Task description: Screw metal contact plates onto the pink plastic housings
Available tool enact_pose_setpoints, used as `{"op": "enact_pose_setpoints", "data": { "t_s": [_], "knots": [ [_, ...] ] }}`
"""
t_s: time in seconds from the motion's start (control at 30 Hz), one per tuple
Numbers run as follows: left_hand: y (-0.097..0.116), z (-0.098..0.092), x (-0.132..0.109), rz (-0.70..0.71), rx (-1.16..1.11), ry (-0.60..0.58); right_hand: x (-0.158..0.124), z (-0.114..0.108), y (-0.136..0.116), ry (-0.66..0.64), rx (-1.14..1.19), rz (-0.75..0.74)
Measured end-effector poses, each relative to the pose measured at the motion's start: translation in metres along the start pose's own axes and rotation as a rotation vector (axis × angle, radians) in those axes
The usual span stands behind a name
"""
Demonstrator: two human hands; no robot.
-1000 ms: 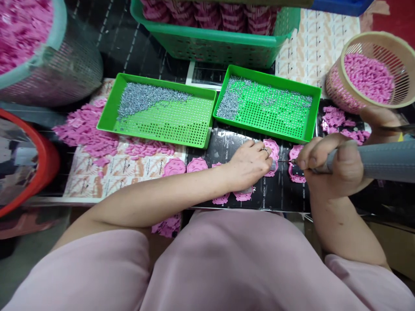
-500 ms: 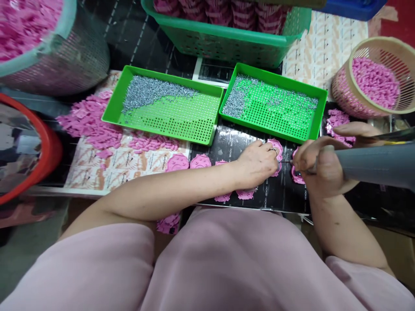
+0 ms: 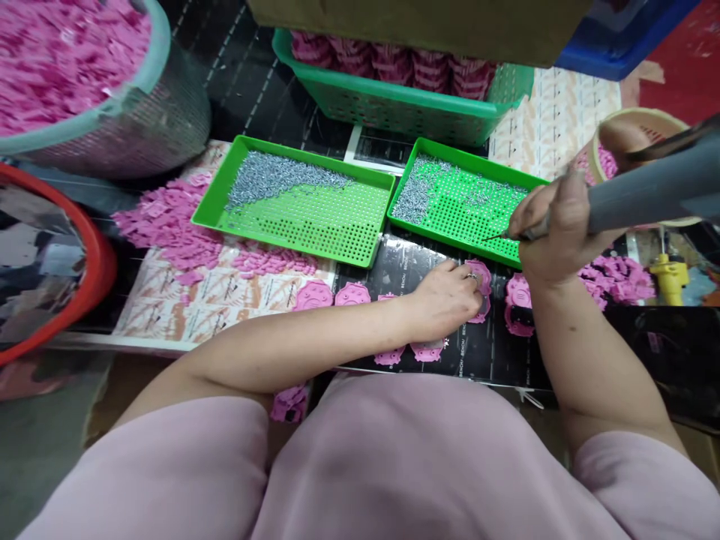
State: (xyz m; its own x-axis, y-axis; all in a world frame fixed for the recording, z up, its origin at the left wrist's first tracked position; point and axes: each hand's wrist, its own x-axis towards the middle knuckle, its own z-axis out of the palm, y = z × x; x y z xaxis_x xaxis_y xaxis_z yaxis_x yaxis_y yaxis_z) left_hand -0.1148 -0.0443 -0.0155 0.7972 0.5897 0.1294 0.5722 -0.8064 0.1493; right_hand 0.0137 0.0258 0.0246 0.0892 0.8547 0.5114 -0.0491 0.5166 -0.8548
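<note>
My right hand (image 3: 562, 232) is wrapped round a grey powered screwdriver (image 3: 646, 187). Its thin bit points left, over the near edge of the right green tray (image 3: 466, 210), which holds small silver screws (image 3: 410, 191). On the black bench top, my left hand (image 3: 450, 300) has its fingers closed on the edge of a pink plastic part (image 3: 479, 292); the fingertips are partly hidden. Another pink part with a black piece (image 3: 518, 304) lies just left of my right wrist. Several similar pink parts (image 3: 353, 294) lie around my left forearm, which covers some of them.
A second green tray of screws (image 3: 315, 240) stands left, beside heaped pink pieces (image 3: 169, 225). Baskets border the bench: a tall one (image 3: 169, 127), a red-rimmed one (image 3: 95, 277), a green crate (image 3: 405, 105) and a cream basket (image 3: 607, 142). A yellow tool (image 3: 669, 277) stands at right.
My right hand has lifted the screwdriver up and away from the pink parts, to the right tray's edge. My left hand stays on its part. The view has shifted slightly.
</note>
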Motion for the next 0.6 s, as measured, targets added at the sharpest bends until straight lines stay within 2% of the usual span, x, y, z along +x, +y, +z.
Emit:
{"op": "enact_pose_setpoints", "data": {
  "t_s": [0.07,0.1,0.4,0.53,0.6],
  "knots": [
    [0.000,0.001,-0.001,0.000,-0.001,0.020,-0.001,0.010,0.009,0.115,0.016,-0.099],
    [0.000,0.001,-0.001,-0.003,-0.002,0.023,-0.001,0.013,0.012,0.133,0.009,-0.126],
    [-0.006,-0.013,-0.003,-0.037,-0.019,0.045,-0.002,0.015,0.006,0.095,0.006,-0.124],
    [-0.017,-0.017,-0.006,-0.057,0.007,0.091,-0.004,0.020,0.007,0.107,0.042,-0.125],
    [-0.025,-0.019,-0.009,-0.096,0.025,0.121,-0.002,0.018,0.006,0.052,0.044,-0.055]
  ]
}}
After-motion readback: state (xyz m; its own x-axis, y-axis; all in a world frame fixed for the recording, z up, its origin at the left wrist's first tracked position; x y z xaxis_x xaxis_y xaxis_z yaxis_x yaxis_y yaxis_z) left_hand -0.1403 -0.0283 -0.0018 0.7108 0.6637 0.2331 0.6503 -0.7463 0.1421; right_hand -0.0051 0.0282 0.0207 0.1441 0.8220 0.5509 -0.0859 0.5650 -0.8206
